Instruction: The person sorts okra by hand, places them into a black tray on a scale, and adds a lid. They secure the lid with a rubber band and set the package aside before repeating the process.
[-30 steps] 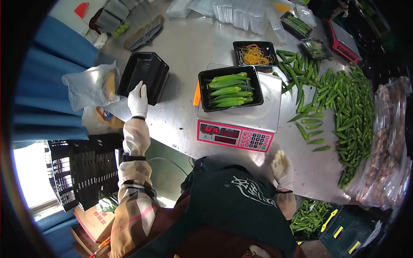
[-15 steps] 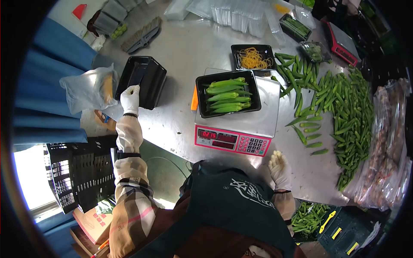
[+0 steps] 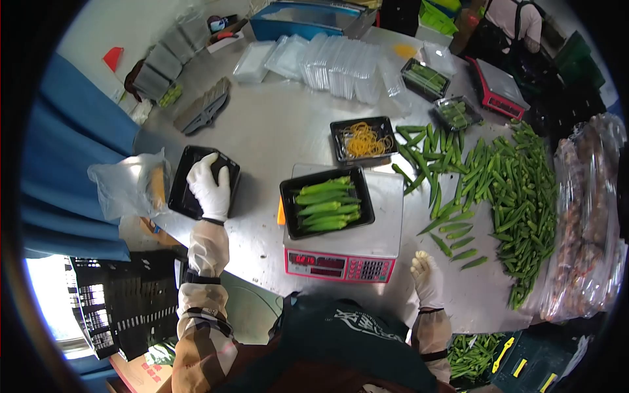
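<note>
My left hand, in a white glove, lies over the stack of empty black trays on the left, thumb and fingers apart. Part of the stack is hidden beneath it. In the middle, a black tray holding several okra pods rests on the plate of a red-framed digital scale with a lit display. Right of the scale, my gloved right hand rests near the table's edge, its fingers loosely curled and nothing visible in them. Loose okra pods lie beyond it.
A large okra pile spreads at the right beside clear plastic bags. Behind the scale stands a tray of rubber bands. Farther back are clear plastic lids, a brush and a second scale. Another person is at the back.
The view has tilted up, so the table sits lower in the frame. My left hand has gone from closed fingers at the tray stack's near rim to spread fingers over it.
</note>
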`<state>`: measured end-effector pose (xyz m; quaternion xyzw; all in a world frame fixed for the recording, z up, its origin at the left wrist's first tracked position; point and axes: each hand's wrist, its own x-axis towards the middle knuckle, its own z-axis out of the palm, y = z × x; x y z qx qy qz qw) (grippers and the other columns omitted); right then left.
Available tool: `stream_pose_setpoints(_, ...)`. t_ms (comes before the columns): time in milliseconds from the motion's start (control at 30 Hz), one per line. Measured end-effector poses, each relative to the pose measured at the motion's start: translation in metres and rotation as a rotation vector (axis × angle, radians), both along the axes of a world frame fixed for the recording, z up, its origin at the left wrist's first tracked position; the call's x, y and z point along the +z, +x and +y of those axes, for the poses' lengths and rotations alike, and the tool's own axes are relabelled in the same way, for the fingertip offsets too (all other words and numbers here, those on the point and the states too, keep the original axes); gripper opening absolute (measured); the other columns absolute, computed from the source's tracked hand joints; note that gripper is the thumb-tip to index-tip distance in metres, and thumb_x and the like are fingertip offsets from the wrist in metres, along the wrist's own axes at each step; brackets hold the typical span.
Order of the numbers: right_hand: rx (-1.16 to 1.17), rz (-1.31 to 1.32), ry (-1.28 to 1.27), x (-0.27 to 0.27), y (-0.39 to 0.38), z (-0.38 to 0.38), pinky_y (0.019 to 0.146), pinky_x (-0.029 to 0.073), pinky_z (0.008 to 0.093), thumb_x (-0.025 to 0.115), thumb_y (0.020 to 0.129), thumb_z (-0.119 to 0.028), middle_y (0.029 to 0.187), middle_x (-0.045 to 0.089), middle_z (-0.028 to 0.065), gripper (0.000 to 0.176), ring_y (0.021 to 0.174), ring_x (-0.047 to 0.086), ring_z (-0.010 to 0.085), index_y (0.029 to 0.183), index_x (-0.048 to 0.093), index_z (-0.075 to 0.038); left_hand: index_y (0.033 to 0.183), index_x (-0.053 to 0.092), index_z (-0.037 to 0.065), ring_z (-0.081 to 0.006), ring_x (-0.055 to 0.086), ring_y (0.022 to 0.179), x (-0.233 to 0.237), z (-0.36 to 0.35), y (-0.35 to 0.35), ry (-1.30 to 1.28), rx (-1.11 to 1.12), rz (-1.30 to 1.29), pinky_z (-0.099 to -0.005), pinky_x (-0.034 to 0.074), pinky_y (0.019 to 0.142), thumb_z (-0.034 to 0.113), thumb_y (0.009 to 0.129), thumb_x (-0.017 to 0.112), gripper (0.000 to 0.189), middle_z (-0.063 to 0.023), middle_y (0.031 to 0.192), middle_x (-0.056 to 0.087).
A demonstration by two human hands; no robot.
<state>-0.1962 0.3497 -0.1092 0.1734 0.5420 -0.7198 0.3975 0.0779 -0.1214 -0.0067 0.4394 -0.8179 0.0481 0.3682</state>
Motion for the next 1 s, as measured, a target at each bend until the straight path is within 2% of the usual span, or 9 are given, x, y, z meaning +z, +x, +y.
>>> stream_pose_setpoints(167,0.029,0.026,-0.133,-0.028,-0.013,-0.005,0.077,0.050,0.0314,0.060,0.094,-0.027,0.109,0.065,0.0071,0.028,0.092,0.063,0.0192,0.111,0.063,-0.004,0.108,0.065,0.012,-0.0307,0.055,0.106,-0.016,-0.073,-0.109,0.124,-0.229,0.187,-0.0408,0.040,0.097,0.016,0.080,0.070,0.029,-0.0085,0.107,0.066)
stream_pose_setpoints(300,0.085,0.215,0.197,-0.059,0.000,-0.003,0.064,0.051,0.0251,0.062,0.094,-0.022,0.099,0.068,0.0072,0.023,0.080,0.065,0.0151,0.106,0.065,-0.003,0.103,0.069,0.009,-0.0328,0.059,0.102,-0.045,-0.148,-0.178,0.406,-0.108,0.243,-0.0417,0.045,0.092,0.024,0.083,0.068,0.025,-0.0118,0.099,0.070)
stream_pose_setpoints(433,0.069,0.300,0.388,-0.060,0.014,-0.017,0.057,0.048,0.0217,0.063,0.091,-0.015,0.085,0.067,0.0043,0.013,0.069,0.062,0.0107,0.095,0.066,-0.003,0.105,0.068,0.009,-0.0349,0.059,0.100,-0.059,-0.188,-0.257,0.363,-0.319,0.290,-0.0433,0.045,0.091,0.027,0.083,0.067,0.028,-0.0140,0.098,0.070)
stream_pose_setpoints(600,0.065,0.345,0.493,-0.042,0.015,-0.039,0.053,0.044,0.0207,0.064,0.090,-0.012,0.074,0.062,0.0014,0.010,0.062,0.057,0.0084,0.086,0.064,-0.003,0.132,0.053,0.006,-0.0362,0.052,0.119,-0.047,-0.173,-0.350,0.082,-0.519,0.020,-0.0443,0.036,0.105,0.028,0.085,0.066,0.053,-0.0212,0.128,0.058)
stream_pose_setpoints(700,0.037,0.359,0.556,-0.054,0.015,-0.037,0.050,0.043,0.0226,0.064,0.090,-0.013,0.068,0.061,0.0003,0.013,0.057,0.054,0.0082,0.082,0.064,-0.003,0.141,0.043,0.014,-0.0426,0.036,0.130,-0.062,-0.205,-0.380,0.113,-0.157,-0.064,-0.0567,0.027,0.109,0.041,0.087,0.059,0.062,-0.0204,0.142,0.043)
stream_pose_setpoints(733,0.115,0.308,0.420,-0.012,0.020,-0.050,0.070,0.047,0.0260,0.057,0.097,-0.022,0.089,0.067,0.0039,0.024,0.077,0.058,0.0111,0.106,0.067,-0.003,0.144,0.040,0.015,-0.0423,0.032,0.135,-0.104,-0.253,-0.391,0.197,-0.127,0.008,-0.0615,0.021,0.109,0.044,0.090,0.052,0.062,-0.0200,0.144,0.042)
stream_pose_setpoints(800,0.097,0.317,0.422,-0.006,0.018,-0.057,0.066,0.045,0.0253,0.058,0.096,-0.022,0.082,0.064,0.0015,0.020,0.073,0.055,0.0097,0.098,0.069,-0.005,0.148,0.034,0.015,-0.0418,0.026,0.140,-0.092,-0.267,-0.377,0.501,0.066,-0.003,-0.0609,0.019,0.111,0.047,0.091,0.049,0.067,-0.0195,0.149,0.037)
stream_pose_setpoints(867,0.112,0.322,0.465,0.011,0.016,-0.067,0.064,0.043,0.0244,0.057,0.096,-0.021,0.077,0.062,-0.0003,0.021,0.071,0.052,0.0078,0.090,0.070,-0.005,0.148,0.033,0.012,-0.0409,0.024,0.140,-0.130,-0.307,-0.364,0.406,0.272,-0.037,-0.0592,0.020,0.111,0.045,0.091,0.051,0.069,-0.0187,0.149,0.035)
stream_pose_setpoints(1000,0.131,0.314,0.491,-0.002,0.012,-0.070,0.064,0.043,0.0244,0.057,0.096,-0.021,0.077,0.062,-0.0004,0.021,0.071,0.052,0.0077,0.090,0.070,-0.005,0.147,0.034,0.009,-0.0404,0.030,0.138,-0.157,-0.348,-0.335,0.406,0.174,-0.108,-0.0530,0.032,0.107,0.037,0.088,0.059,0.070,-0.0179,0.150,0.032)
